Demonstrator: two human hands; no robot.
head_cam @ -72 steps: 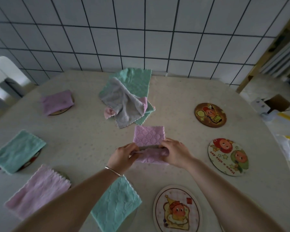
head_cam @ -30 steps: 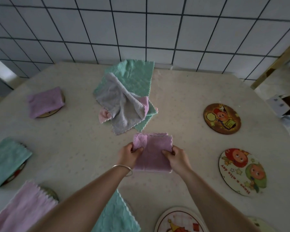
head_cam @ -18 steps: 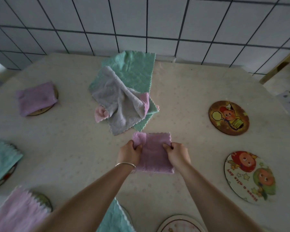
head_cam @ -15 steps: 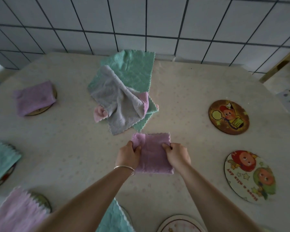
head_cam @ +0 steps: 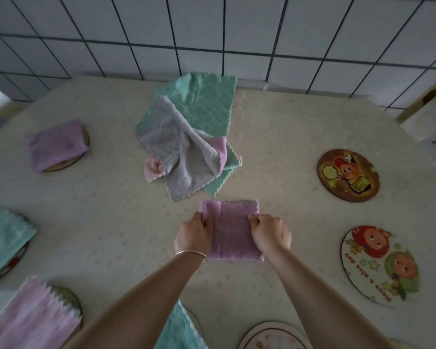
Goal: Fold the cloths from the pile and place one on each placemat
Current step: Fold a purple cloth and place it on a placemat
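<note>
I am holding a folded purple cloth (head_cam: 230,231) flat on the worktop (head_cam: 282,137), my left hand (head_cam: 193,235) pinching its left edge and my right hand (head_cam: 269,233) pinching its right edge, thumbs on top and fingers curled around the sides. So both parts of the grip are closing on this one cloth, which is looking folded and ready to go out.

Just beyond the grip, the pile (head_cam: 189,144) is holding at least a green, a grey and a pink cloth, not yet folded. Off to the left of the grip, four placemats are already carrying cloths: a purple one (head_cam: 56,144) far left, a green one (head_cam: 5,238), a pink one (head_cam: 33,321) near the bottom corner, and another green one (head_cam: 179,331) below my left forearm. To the right of the grip, the brown placemat (head_cam: 347,175) and the white cartoon placemat (head_cam: 380,265) are lying bare, and a third placemat (head_cam: 272,336) below my right forearm is showing no cloth either. I am judging the job a little past halfway.

The mats under the placed cloths are mostly hidden. The bottom edge is cutting off the nearest mat and the green cloth. How many cloths are lying in the pile, I cannot tell.
</note>
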